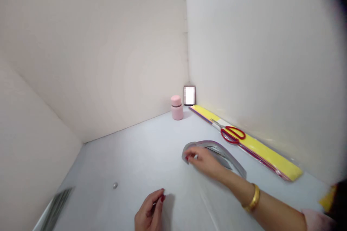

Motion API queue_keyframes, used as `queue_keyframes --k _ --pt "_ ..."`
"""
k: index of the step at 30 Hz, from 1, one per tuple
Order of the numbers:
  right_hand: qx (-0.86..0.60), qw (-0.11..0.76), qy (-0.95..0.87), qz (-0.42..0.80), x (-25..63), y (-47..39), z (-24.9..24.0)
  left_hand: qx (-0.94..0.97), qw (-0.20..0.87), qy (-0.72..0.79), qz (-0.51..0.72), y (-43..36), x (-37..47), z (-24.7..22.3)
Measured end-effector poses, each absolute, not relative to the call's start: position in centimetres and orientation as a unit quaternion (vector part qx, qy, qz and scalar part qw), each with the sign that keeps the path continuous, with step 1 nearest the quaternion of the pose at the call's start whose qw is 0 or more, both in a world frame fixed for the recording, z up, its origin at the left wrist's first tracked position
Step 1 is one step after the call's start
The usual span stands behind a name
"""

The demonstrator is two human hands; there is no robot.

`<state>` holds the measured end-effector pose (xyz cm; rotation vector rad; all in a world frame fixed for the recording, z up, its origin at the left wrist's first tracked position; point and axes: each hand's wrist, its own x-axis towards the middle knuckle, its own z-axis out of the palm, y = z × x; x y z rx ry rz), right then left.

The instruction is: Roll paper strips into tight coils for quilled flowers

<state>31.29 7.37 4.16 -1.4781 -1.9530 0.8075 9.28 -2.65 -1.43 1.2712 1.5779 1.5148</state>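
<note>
My left hand is at the bottom middle, thumb and forefinger pinched together. A tiny pale, shiny bit shows at its fingertips, too small to name. Further right, my right hand, with a gold bangle on the wrist, reaches over a curved bundle of grey strips. Its fingers are curled and pinch at the bundle's left end; the hand and forearm hide part of it. A small round silvery piece lies on the table left of my left hand.
Red-handled scissors rest on a long yellow pack along the right wall. A pink lidded jar and a small framed white panel stand in the corner. More grey strips lie at the lower left edge.
</note>
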Motion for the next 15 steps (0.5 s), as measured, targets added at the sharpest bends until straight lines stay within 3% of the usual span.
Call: queue_keyframes --k 5,15 --pt "-0.404 0.279 -0.714 0.499 23.2 2.8 2.8 0.452 0.354 0.575 0.583 -2.8 9.2 -1.2" --pt "-0.372 0.357 -0.566 0.643 22.4 2.4 0.6 0.461 0.332 0.603 0.56 -2.5 8.8 -1.2"
